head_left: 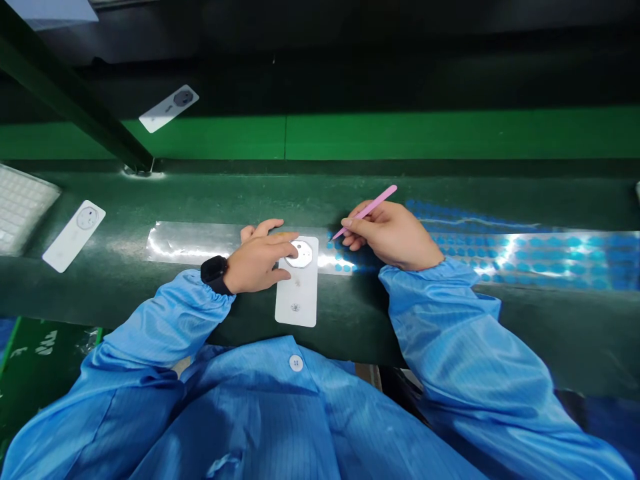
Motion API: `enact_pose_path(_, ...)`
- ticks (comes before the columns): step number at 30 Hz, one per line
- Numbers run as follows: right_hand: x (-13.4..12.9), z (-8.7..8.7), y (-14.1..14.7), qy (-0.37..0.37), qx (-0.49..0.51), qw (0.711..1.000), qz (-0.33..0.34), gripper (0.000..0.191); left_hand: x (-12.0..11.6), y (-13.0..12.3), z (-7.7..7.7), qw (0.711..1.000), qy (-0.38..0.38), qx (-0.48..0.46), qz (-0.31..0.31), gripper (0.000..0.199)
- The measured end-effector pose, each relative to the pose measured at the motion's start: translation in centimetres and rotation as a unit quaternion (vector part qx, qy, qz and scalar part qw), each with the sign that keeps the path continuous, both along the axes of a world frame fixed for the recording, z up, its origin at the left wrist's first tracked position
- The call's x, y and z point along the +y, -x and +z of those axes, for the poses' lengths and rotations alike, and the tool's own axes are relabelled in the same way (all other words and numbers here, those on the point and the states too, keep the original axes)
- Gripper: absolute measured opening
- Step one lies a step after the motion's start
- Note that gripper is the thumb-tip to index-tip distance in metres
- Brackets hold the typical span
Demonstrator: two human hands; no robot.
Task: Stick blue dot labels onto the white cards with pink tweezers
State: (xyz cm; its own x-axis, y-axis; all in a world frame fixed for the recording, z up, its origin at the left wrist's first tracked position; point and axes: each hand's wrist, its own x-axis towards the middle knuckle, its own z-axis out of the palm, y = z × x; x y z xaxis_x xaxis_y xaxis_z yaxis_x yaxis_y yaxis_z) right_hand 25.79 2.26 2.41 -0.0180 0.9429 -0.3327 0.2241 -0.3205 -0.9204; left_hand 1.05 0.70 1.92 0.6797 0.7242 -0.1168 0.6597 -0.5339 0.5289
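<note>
Pinching a pink pointed tool (373,207) in the grip of the right hand (396,232), with its tip down by the left end of the blue dots (595,261) on a clear strip (187,244). Resting the left hand (256,263), with an unclenched grip and spread fingers, on the far end of a white plate (304,293), at the near middle of the counter (350,323). At left, a second plate (74,237); at far left, a third plate (163,113).
</note>
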Motion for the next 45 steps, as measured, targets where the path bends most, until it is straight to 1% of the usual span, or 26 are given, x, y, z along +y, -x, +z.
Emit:
enact_pose_path(3, 0.0, -0.2, -0.1, -0.003, 0.022, 1.000, -0.007, 0.024, 0.0, 0.0, -0.1, 1.000, 0.000, -0.004, -0.001, 0.026)
enact_pose_path(6, 0.0, -0.2, -0.5, -0.004, 0.055, 0.999, 0.001, 0.031, 0.1, 0.0, -0.4, 1.000, -0.001, -0.010, -0.004, 0.023)
enact_pose_path(9, -0.5, 0.4, -0.4, -0.017, 0.071, 0.997, 0.000, 0.035, 0.1, 0.0, -0.6, 1.000, 0.001, -0.021, -0.013, 0.019)
enact_pose_path(13, -1.9, 1.0, 0.9, -0.041, 0.076, 0.996, -0.025, 0.036, 0.0, -0.1, -0.6, 0.999, -0.006, -0.028, -0.015, 0.015)
enact_pose_path(15, -2.5, 0.8, 1.8, -0.034, 0.064, 0.997, -0.027, 0.037, 0.0, -0.2, -0.5, 1.000, -0.010, -0.025, -0.012, 0.014)
enact_pose_path(18, -2.9, 0.0, 2.7, -0.023, 0.035, 0.999, -0.022, 0.036, -0.1, -0.2, -0.4, 1.000, -0.013, -0.016, -0.014, 0.016)
enact_pose_path(22, -2.8, -0.7, 3.1, -0.024, 0.008, 0.999, -0.021, 0.036, -0.2, -0.2, -0.4, 1.000, -0.019, -0.011, -0.018, 0.016)
enact_pose_path(33, -2.5, -0.8, 3.1, -0.010, 0.007, 0.999, -0.038, 0.032, -0.2, -0.3, -0.3, 1.000, -0.017, -0.004, -0.017, 0.013)
enact_pose_path(37, -2.5, -0.8, 3.1, -0.009, 0.008, 0.999, -0.035, 0.031, -0.2, -0.3, -0.3, 1.000, -0.020, -0.002, -0.015, 0.012)
enact_pose_path(45, -2.5, -0.9, 3.2, -0.004, 0.044, 0.997, -0.059, 0.031, -0.2, -0.3, -0.3, 1.000, -0.018, -0.001, -0.021, 0.014)
